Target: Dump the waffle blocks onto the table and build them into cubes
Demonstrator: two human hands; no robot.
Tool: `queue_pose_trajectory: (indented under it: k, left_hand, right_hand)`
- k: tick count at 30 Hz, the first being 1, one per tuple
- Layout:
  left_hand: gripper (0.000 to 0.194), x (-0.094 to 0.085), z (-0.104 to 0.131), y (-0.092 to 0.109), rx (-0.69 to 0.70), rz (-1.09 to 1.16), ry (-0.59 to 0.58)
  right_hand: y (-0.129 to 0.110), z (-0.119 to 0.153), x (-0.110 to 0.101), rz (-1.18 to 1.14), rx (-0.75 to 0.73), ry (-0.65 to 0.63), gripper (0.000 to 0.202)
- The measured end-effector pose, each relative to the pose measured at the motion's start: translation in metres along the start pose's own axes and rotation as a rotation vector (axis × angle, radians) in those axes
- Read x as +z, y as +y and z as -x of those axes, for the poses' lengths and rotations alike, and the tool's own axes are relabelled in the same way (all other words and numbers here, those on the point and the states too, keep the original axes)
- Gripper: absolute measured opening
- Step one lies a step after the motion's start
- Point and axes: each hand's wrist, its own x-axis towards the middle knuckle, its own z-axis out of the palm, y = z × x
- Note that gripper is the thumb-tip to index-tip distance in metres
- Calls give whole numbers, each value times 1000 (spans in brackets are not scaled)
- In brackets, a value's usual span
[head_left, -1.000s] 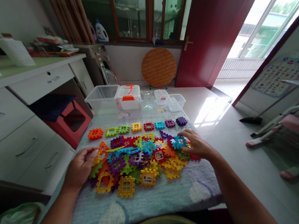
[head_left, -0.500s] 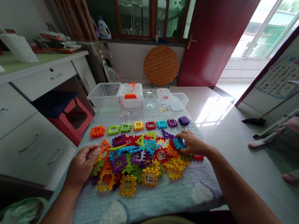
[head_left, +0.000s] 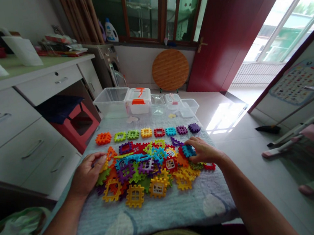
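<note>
Daylight from the right-hand window glares on the floor.

1. Hands: two. Left hand, right hand.
2. Row of interlocking plastic tiles: eight spots. One orange, two green, one yellow, one red, one light blue, two purple. Layers per spot unclear.
3. Tile pile: many; overlap defeats a count.
4. Clear plastic containers: five.
5. White paper rolls: two.
6. Bottles: two, one mostly hidden.
7. Red plastic stool: one.
8. Round wooden tabletop: one.
9. Red door: one.
10. Broom: one.
</note>
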Motion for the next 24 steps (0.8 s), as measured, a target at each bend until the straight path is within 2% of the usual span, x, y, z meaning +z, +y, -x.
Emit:
queue_pose_trajectory:
  k: [4, 9, 15, 24]
  left_hand:
    - [43, 1, -1, -1, 27, 16, 15]
    - [42, 3, -1, -3, 34, 21, 32]
    - [44, 3, -1, -7, 49, 38, 26]
    - [45, 4, -1, -6, 58, 59, 22]
  right_hand:
    - [1, -18, -13, 16, -17, 81, 49]
    - [0, -70, -24, 121, 46, 160, 51]
    - [-3, -121, -13, 263, 113, 30, 55]
    - [0, -140, -4, 301, 99, -76, 54]
